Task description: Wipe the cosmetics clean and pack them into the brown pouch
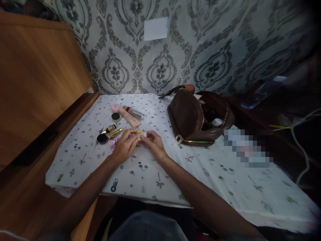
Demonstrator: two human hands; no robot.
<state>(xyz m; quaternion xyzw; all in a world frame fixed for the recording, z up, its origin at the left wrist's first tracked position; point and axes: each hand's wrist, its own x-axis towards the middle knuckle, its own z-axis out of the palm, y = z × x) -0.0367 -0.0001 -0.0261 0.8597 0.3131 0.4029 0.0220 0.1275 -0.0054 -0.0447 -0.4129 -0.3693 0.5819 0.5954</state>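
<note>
My left hand [124, 144] and my right hand [155, 144] meet over the middle of the cloth-covered table. Fingers of both are closed on a small yellow-and-white item [140, 133]; most of it is hidden, so its kind is unclear. Just left of my left hand lie a gold lipstick tube [115, 133], a black-and-gold tube [110, 128], a black round pot [102, 139] and a pink-purple item [111, 143], partly covered. Beyond the hands are a beige squeeze tube [130, 117], a silver tube with a red band [135, 113], a dark-lidded jar [116, 117] and a pink round item [115, 107].
An unzipped dark brown bag [184, 115] stands to the right, with a white item [217, 122] inside its opening. Wooden furniture [42, 63] borders the left side. Patterned wallpaper [160, 67] rises behind the table [160, 187]. A pale cable [304, 157] hangs at the far right.
</note>
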